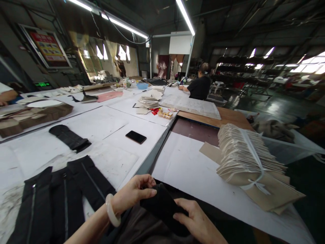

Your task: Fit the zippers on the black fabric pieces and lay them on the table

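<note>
Between my two hands, over my lap at the table's edge, is a black fabric piece (pixel 162 206). My left hand (pixel 134 189), with a pale bangle (pixel 111 210) on the wrist, pinches its upper left end. My right hand (pixel 194 217) grips the lower right end, thumb on top and fingers partly hidden behind. To the left lie several black fabric pieces with zips (pixel 64 189), side by side on the white table (pixel 111 162). Farther back on the table is a folded black piece (pixel 68 137). A dark phone (pixel 136 137) lies flat beyond my hands.
At right stands a tied bundle of beige pieces (pixel 248 159) beside a clear plastic bin (pixel 291 142). Stacked beige pieces (pixel 148 101) and a yellow-capped box (pixel 165 114) are mid-table. Brown stacks (pixel 35 115) lie at left. A person in black (pixel 200 86) works across the table.
</note>
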`<state>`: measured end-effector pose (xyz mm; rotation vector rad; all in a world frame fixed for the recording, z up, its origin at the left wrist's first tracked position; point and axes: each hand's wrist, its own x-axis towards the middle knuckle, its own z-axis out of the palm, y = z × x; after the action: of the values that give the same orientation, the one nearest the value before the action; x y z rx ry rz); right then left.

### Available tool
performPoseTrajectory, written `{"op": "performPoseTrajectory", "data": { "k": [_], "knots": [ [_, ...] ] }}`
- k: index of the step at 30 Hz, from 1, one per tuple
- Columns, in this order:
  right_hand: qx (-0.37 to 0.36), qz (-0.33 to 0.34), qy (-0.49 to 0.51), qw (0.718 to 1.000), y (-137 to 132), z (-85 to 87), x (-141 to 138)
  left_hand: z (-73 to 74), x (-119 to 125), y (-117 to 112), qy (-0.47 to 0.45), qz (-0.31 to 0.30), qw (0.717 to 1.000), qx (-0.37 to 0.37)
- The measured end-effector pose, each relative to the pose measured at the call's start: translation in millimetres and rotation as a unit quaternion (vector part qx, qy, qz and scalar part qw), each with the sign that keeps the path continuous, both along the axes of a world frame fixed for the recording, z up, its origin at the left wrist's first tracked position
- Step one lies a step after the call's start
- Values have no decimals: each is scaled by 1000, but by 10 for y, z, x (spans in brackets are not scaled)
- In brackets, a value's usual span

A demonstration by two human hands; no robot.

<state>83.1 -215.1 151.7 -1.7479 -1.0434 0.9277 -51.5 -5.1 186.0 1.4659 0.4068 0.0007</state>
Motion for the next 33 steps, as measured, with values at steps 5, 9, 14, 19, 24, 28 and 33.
{"op": "performPoseTrajectory", "data": {
  "k": [5,9,14,19,24,28,33],
  "knots": [
    [61,-50,83,993,109,-21,-25,32,-32,-45,16,-12,1000,7],
    [162,-147,16,976,252,56,-80,19,-34,-85,0,-10,999,37],
    [188,-136,-113,966,385,208,-157,-20,-19,-164,-1,1,999,48],
    [178,-118,-144,966,424,227,-165,-55,-3,-202,-6,21,999,30],
    [205,-116,-186,954,427,204,-170,-80,12,-218,-11,45,998,32],
    [250,-120,-261,924,449,151,-184,-74,31,-243,-10,62,997,38],
    [312,-116,-376,865,480,45,-206,-64,61,-269,3,87,995,42]
  ]
}}
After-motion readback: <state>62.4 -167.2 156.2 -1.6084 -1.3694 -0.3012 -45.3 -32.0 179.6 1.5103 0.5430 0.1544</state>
